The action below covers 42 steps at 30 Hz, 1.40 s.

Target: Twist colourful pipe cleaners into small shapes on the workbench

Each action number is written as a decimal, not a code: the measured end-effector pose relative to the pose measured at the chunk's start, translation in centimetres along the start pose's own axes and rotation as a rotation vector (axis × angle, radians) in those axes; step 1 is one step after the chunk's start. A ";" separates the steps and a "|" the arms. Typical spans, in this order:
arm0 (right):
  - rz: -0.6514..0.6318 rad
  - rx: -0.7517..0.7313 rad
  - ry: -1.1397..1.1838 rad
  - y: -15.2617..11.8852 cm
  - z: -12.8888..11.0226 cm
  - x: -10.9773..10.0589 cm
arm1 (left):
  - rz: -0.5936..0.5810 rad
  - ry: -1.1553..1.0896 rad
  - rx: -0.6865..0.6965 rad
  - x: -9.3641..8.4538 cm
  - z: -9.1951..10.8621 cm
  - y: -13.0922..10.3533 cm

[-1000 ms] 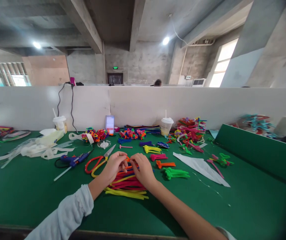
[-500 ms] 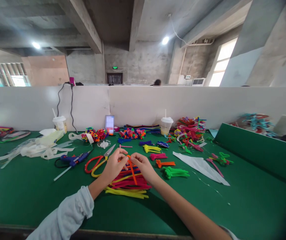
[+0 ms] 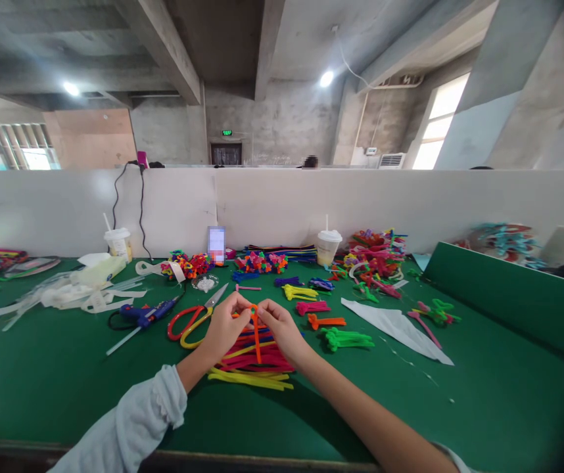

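Observation:
An orange pipe cleaner (image 3: 257,343) is pinched between the fingertips of my left hand (image 3: 230,323) and my right hand (image 3: 279,326). Its top is bent into a small loop between the fingers, and the tail hangs down. Under my hands lies a pile of loose pipe cleaners (image 3: 257,378) in red, yellow, blue and orange. Scissors (image 3: 193,328) with one red and one yellow handle rest just left of my left hand. To the right of my right hand sit small bundles of shaped pipe cleaners: green (image 3: 346,339), orange (image 3: 326,321), pink (image 3: 312,307) and yellow (image 3: 299,293).
A blue glue gun (image 3: 148,314) and white strips (image 3: 70,292) lie at left. A white sheet (image 3: 395,330) is on the right. Two lidded cups (image 3: 329,248), a phone (image 3: 216,245) and colourful piles (image 3: 373,253) stand along the white partition (image 3: 282,203). A green board (image 3: 509,299) rises at right.
The hanging tail of the orange pipe cleaner has swung left and now points almost straight down. Both hands stay in nearly the same place, still pinching it.

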State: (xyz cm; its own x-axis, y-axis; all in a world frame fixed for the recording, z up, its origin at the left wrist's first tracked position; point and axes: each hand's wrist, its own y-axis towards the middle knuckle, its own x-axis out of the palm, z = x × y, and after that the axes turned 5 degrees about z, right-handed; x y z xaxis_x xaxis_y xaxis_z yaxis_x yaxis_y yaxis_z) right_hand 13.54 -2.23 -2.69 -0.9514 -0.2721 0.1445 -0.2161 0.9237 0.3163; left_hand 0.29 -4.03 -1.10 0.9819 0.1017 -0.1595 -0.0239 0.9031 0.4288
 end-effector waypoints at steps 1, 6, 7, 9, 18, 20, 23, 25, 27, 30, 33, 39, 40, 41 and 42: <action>0.007 -0.002 -0.002 0.0 0.1 0.0 | 0.004 0.007 -0.001 0.0 0.1 0.0; 0.038 -0.007 -0.016 0.0 0.1 0.0 | -0.032 0.097 -0.018 -0.3 0.4 0.0; 0.039 -0.008 -0.025 0.0 0.1 0.0 | -0.049 0.116 -0.018 -0.4 0.4 0.0; 0.036 -0.008 -0.044 -0.1 0.1 0.0 | -0.090 0.145 -0.022 -0.5 0.4 0.0; 0.009 -0.042 -0.138 0.0 0.1 -0.1 | -0.127 0.198 -0.047 -0.6 0.4 -0.1; 0.007 -0.078 -0.177 0.1 0.2 -0.1 | -0.115 0.250 -0.028 -0.4 0.4 -0.2; 0.023 -0.114 -0.239 0.1 0.3 -0.1 | -0.104 0.361 0.020 -0.2 0.7 -0.3; 0.035 -0.128 -0.265 0.2 0.2 -0.1 | -0.086 0.390 0.057 -0.1 0.8 -0.3; 0.031 -0.144 -0.280 0.3 0.1 -0.1 | -0.057 0.365 0.103 -0.1 0.8 -0.1; 0.010 -0.164 -0.309 0.2 -0.1 -0.2 | -0.048 0.323 0.165 -0.2 0.5 0.1; -0.008 -0.183 -0.343 0.1 0.0 -0.1 | -0.074 0.300 0.178 -0.2 0.3 0.3; -0.016 -0.119 -0.255 0.3 0.3 -0.2 | -0.067 0.218 0.157 -0.2 0.3 0.3; -0.013 -0.101 -0.220 0.4 0.3 -0.2 | -0.061 0.190 0.148 -0.2 0.4 0.2; -0.011 -0.084 -0.186 0.4 0.3 -0.3 | -0.056 0.160 0.139 -0.2 0.4 0.2; -0.009 -0.070 -0.159 0.5 0.3 -0.3 | -0.053 0.130 0.131 -0.1 0.5 0.2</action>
State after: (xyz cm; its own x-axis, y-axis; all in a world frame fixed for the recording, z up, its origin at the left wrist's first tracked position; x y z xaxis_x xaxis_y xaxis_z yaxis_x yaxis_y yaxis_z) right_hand 13.65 -1.66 -2.85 -0.9733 -0.2295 -0.0071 -0.2147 0.8989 0.3819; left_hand 0.22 -4.05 -0.56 0.9486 0.1161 -0.2945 0.0601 0.8474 0.5275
